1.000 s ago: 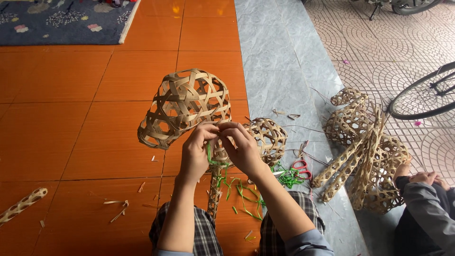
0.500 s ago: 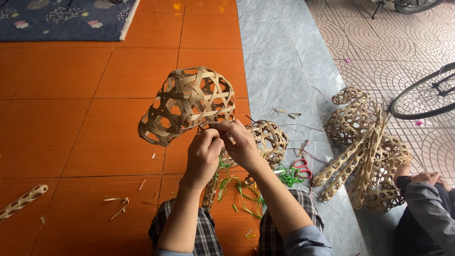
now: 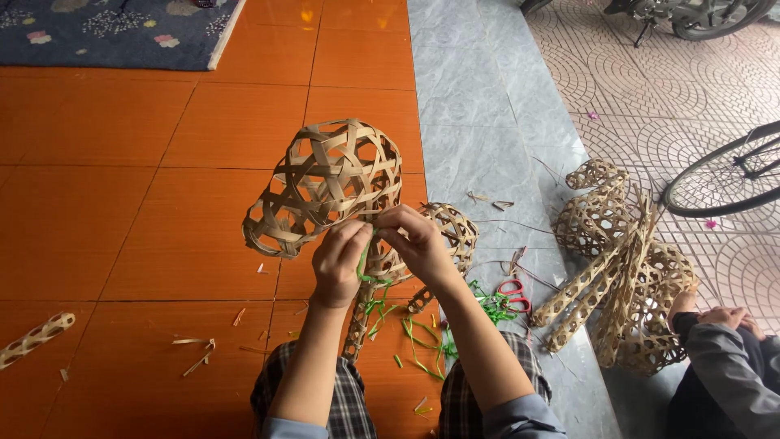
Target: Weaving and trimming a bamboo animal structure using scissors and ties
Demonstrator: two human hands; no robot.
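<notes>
- Head view: your left hand (image 3: 340, 262) and right hand (image 3: 414, 241) both pinch a green strip (image 3: 363, 262) at the base of the open-weave bamboo basket (image 3: 329, 183), held above the orange tiles (image 3: 162, 203).
- Basket empty; more woven pieces (image 3: 621, 268) piled right.

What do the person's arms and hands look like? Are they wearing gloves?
No gloves. The left hand and right hand are bare, with no rings or watch showing. The forearms are bare too, with light blue-grey sleeves pushed up near the elbows.
</notes>
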